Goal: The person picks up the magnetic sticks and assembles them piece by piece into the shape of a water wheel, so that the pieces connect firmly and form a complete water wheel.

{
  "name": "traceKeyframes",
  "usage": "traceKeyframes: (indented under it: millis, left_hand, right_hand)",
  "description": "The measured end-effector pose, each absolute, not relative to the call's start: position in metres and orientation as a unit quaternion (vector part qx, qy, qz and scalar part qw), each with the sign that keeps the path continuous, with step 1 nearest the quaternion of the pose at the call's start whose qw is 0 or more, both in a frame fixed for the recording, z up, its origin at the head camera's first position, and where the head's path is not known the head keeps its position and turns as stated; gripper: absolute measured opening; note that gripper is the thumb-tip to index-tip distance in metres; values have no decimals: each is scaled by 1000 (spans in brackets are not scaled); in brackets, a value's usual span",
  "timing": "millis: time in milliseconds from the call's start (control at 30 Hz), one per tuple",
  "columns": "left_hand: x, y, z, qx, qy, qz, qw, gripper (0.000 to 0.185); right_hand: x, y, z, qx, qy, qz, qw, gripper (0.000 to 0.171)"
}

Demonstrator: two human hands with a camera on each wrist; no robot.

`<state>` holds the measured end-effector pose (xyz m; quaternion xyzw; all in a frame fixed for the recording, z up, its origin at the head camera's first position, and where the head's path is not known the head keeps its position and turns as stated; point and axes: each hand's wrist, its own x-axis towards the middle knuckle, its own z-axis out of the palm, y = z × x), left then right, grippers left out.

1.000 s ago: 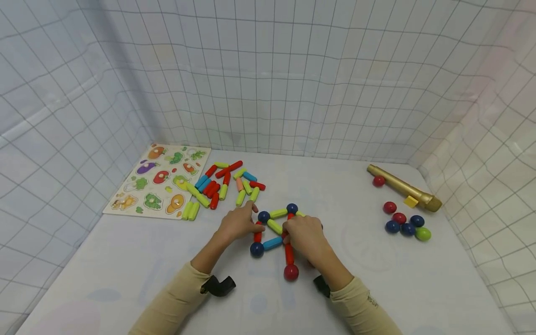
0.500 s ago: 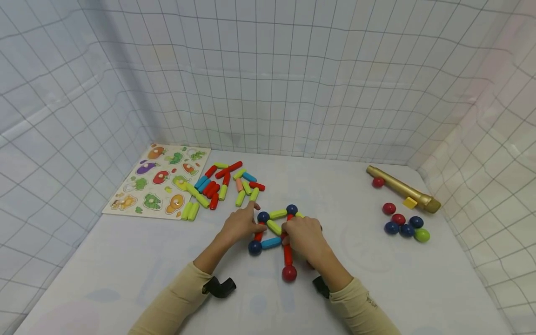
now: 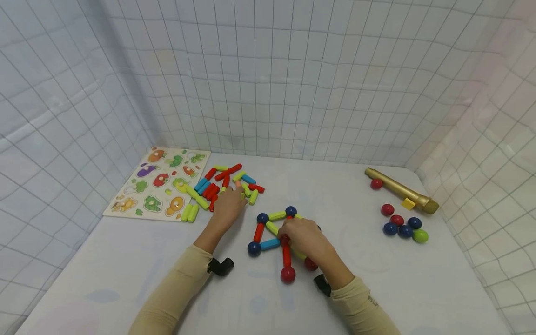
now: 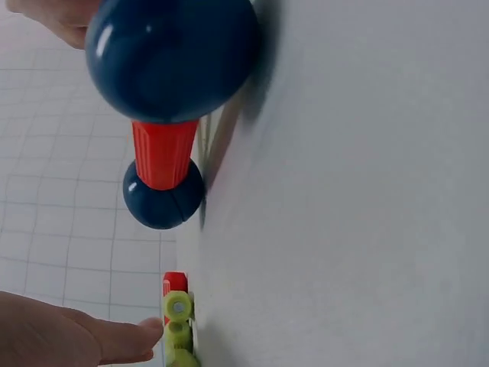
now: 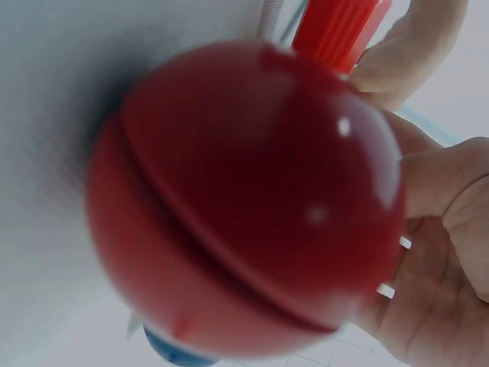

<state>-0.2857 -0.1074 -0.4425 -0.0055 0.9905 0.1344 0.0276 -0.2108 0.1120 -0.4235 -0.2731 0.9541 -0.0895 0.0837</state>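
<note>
Head view alone shows both hands — left hand over loose sticks.

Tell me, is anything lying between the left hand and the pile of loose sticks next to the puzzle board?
Nothing visible does. The left hand is already over the near edge of the pile of loose sticks, its fingers lying among the green and red pieces. The stick-and-ball figure sits off to its right, under the right hand.
</note>
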Motion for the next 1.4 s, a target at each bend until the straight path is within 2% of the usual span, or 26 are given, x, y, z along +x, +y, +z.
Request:
traceKeyframes:
  millis: [333, 433, 567, 633, 800, 1067, 1267, 1400]
  left_hand:
    - [-291, -108, -450, 5, 996, 68, 55, 43]
    - [-288, -114, -446, 1, 993, 102, 60, 44]
    - [-273, -120, -432, -10, 981, 180, 70, 36]
    - [-264, -122, -423, -4, 976, 201, 83, 30]
    - [-245, -125, -408, 35, 957, 250, 144, 28]
    - [-233, -115, -412, 97, 912, 306, 254, 23]
    - [-232, -108, -419, 78, 906, 316, 271, 25]
    - [-233, -105, -422, 58, 905, 326, 268, 36]
  right_hand:
    - [-209, 109, -428, -282, 957, -61, 32, 18]
    - [-209, 109, -427, -280, 959, -48, 14, 17]
    - [-211, 109, -428, -270, 962, -43, 1, 13]
    - [-212, 109, -428, -263, 964, -45, -1, 10]
    - [-213, 109, -427, -249, 967, -52, 2, 9]
    - [-212, 109, -428, -242, 968, -58, 18, 12]
    - [-211, 109, -426, -243, 968, -64, 20, 12]
    - [-211, 109, -425, -243, 968, -62, 24, 12]
